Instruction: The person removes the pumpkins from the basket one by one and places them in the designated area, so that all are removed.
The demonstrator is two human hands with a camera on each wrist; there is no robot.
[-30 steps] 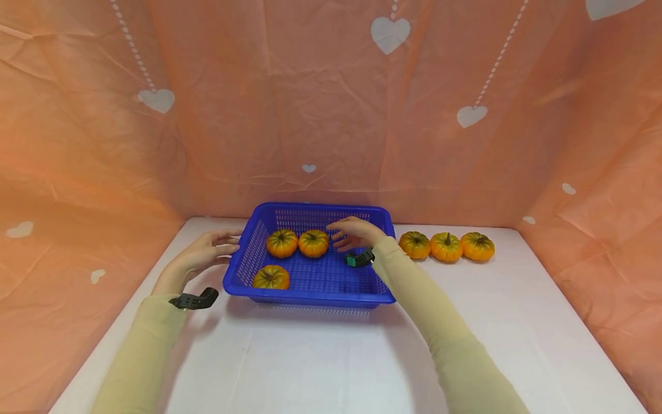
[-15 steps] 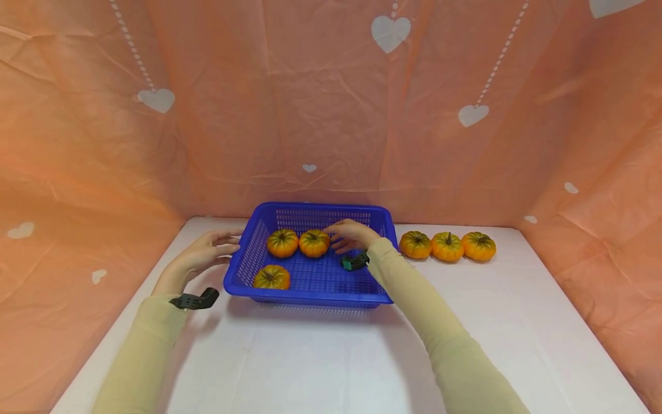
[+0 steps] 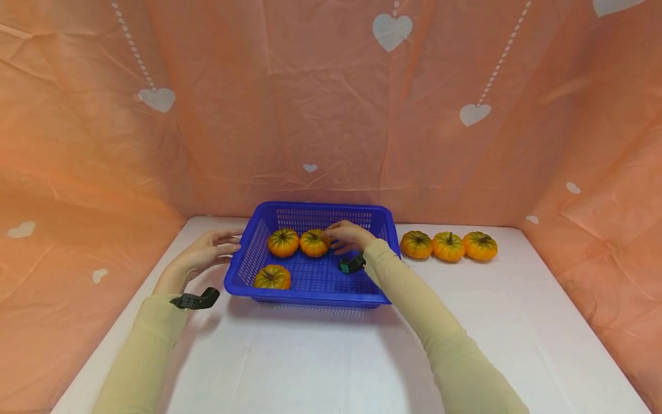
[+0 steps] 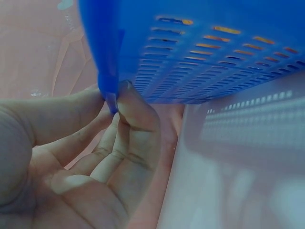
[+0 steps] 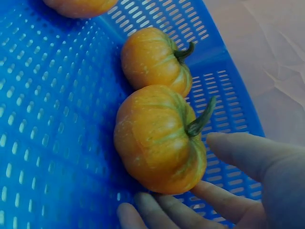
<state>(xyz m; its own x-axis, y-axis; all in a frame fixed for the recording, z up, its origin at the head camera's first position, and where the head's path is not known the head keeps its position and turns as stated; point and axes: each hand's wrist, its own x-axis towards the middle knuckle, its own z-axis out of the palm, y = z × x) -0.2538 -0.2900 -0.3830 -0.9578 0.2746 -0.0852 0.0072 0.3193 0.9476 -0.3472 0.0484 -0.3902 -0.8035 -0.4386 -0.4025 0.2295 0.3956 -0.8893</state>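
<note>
My left hand (image 3: 199, 260) pinches the left rim of the basket (image 3: 320, 298), thumb against finger. My right hand (image 3: 353, 234) is inside, fingers loosely spread round the pumpkin (image 5: 157, 140); can't tell if thumb touches. Pumpkin sits in the back half, just beside a second one (image 3: 283, 244). Third (image 3: 272, 278) near front-left. Row of three (image 3: 449, 248) on table (image 3: 289, 368), right of basket.

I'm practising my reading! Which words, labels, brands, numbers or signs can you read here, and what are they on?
None that can be read.
The blue basket and the pumpkins show no writing.
The orange cloth shows pale hearts, no words.
Any marks on the black wristbands are too small to read.
</note>
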